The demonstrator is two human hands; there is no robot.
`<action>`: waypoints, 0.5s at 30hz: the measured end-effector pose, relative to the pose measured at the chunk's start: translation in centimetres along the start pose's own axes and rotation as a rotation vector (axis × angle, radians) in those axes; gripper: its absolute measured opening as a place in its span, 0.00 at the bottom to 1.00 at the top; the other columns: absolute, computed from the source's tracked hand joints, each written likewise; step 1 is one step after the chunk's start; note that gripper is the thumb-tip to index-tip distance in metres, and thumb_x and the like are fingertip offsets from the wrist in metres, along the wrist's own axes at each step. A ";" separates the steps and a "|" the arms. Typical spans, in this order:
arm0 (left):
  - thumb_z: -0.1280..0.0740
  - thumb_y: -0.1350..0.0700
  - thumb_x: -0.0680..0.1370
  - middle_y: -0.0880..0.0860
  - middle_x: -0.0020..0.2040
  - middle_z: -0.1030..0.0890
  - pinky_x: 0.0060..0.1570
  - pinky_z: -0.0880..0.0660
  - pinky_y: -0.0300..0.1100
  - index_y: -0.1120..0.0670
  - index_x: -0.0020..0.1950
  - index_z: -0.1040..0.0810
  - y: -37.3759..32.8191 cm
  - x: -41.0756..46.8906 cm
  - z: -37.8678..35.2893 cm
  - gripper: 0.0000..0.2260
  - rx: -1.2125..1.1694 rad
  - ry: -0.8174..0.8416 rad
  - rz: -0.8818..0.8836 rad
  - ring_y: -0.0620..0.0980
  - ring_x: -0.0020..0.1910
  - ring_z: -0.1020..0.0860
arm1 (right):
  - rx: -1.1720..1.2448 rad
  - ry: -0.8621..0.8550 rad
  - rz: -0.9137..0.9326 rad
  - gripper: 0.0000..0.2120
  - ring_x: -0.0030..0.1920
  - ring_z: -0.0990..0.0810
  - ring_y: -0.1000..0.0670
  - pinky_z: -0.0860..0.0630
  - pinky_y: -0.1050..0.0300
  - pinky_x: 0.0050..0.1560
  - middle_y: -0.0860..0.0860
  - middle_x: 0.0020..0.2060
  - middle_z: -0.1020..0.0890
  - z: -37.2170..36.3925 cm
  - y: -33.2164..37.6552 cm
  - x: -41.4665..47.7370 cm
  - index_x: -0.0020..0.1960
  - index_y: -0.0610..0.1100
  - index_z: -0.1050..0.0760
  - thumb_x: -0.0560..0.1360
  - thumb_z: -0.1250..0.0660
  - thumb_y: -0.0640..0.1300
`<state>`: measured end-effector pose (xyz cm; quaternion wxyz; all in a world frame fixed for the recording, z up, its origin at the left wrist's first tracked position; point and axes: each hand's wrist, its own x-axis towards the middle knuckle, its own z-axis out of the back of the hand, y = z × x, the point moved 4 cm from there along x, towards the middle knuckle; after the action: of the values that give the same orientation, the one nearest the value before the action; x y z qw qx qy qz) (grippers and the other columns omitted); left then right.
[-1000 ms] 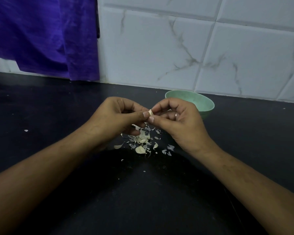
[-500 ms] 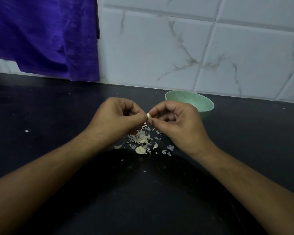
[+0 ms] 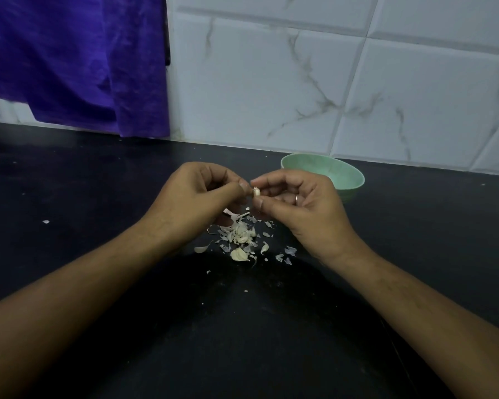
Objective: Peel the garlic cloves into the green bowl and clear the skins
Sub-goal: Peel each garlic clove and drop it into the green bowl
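Because peel should fall on one heap, both hands hover over the skins [image 3: 239, 237] on the worktop [image 3: 69, 197]. The right hand [image 3: 303, 214] pinches the garlic clove [image 3: 256, 192] w/ thumb & fingers [image 3: 264, 204]; the left hand [image 3: 196, 203], fingers curled, nips its skin. The green bowl [image 3: 346, 174] sits near, approx 1 o'clock, for quick drops.

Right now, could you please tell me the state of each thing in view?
garlic clove: off the counter, pinched between both hands.
left hand: fingers curled, pinching the clove.
right hand: fingers curled, pinching the clove.
green bowl: upright on the counter, behind the right hand.
garlic skins: scattered loose on the counter below the hands.
purple cloth: hanging against the wall.
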<state>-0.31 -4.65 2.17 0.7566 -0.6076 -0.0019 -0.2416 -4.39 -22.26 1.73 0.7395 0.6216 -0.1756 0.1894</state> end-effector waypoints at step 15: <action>0.26 0.58 0.79 0.59 0.40 0.13 0.45 0.16 0.54 0.56 0.45 0.13 -0.1 0.1 0.1 0.05 0.062 0.037 -0.028 0.55 0.38 0.16 | -0.078 -0.032 0.041 0.07 0.44 0.13 0.43 0.16 0.51 0.49 0.43 0.42 0.13 0.1 0.4 -0.2 0.49 0.38 0.16 0.72 0.22 0.33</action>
<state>-0.23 -4.60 2.37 0.7716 -0.5791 -0.0038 -0.2631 -4.77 -22.30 2.01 0.7562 0.5915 -0.2072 0.1879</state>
